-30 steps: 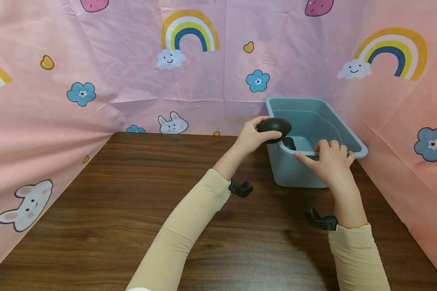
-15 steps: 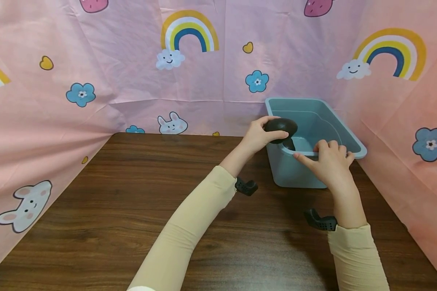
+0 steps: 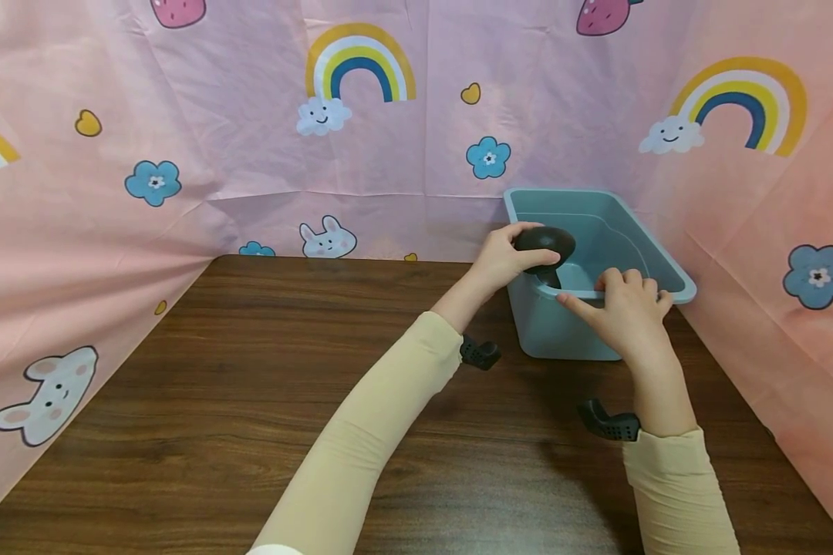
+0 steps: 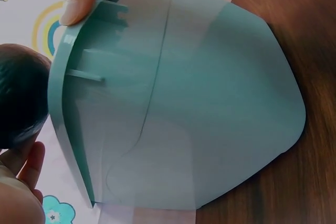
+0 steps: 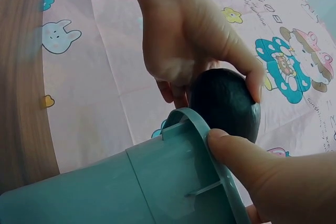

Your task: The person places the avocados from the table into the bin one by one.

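My left hand [image 3: 501, 258] grips a smooth, black, egg-shaped object [image 3: 545, 245], thumb on the near side and fingers behind. Its exact kind cannot be told. It is over the near left corner of a blue-green plastic bin [image 3: 562, 327], at rim height. In the right wrist view the black object [image 5: 223, 103] appears close beside the rim. With my right hand [image 3: 628, 316] I hold the bin's near rim, fingers over the inside and thumb along the outside. A dark patch [image 3: 550, 278] shows inside the bin below the held object; whether thing or shadow is unclear.
The bin stands at the back right of a brown wood-grain table [image 3: 284, 370]. Pink patterned cloth [image 3: 403, 154] hangs behind it and along both sides. Each wrist carries a black camera mount [image 3: 480, 353].
My left hand has moved a little to the right with the black object, bringing it farther over the bin's corner. The right hand stays on the rim.
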Tool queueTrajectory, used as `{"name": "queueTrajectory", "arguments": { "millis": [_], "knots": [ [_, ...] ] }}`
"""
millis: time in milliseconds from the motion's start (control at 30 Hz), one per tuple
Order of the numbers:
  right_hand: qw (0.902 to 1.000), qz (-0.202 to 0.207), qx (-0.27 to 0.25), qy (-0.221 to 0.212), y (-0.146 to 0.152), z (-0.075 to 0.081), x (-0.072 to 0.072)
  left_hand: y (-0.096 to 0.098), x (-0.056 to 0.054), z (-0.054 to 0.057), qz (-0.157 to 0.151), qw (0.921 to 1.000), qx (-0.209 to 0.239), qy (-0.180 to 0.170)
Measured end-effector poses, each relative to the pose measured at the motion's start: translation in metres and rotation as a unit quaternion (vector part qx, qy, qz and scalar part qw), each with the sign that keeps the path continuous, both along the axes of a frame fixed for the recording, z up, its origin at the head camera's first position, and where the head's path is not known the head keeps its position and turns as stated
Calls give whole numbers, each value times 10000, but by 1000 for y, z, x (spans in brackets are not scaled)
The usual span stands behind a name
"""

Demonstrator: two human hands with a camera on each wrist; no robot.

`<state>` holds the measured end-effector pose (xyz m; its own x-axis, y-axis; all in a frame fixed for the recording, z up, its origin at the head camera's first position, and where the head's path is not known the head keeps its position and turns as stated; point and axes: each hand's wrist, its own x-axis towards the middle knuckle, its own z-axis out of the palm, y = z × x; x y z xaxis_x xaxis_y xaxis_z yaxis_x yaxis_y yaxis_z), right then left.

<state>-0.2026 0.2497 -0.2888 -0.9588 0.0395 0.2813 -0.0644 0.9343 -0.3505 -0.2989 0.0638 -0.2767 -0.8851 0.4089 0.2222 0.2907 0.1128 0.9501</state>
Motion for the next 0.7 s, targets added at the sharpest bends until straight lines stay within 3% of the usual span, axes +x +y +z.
{"name": "queueTrajectory", "arguments": {
  "millis": [267,700],
  "knots": [
    [10000,-10,32,7,0,0,0,10,-2,-3,170,9996,-214,11],
    [9998,-64,128,-102,-1,3,0,24,-2,-11,750,9943,-716,231]
  ]
}}
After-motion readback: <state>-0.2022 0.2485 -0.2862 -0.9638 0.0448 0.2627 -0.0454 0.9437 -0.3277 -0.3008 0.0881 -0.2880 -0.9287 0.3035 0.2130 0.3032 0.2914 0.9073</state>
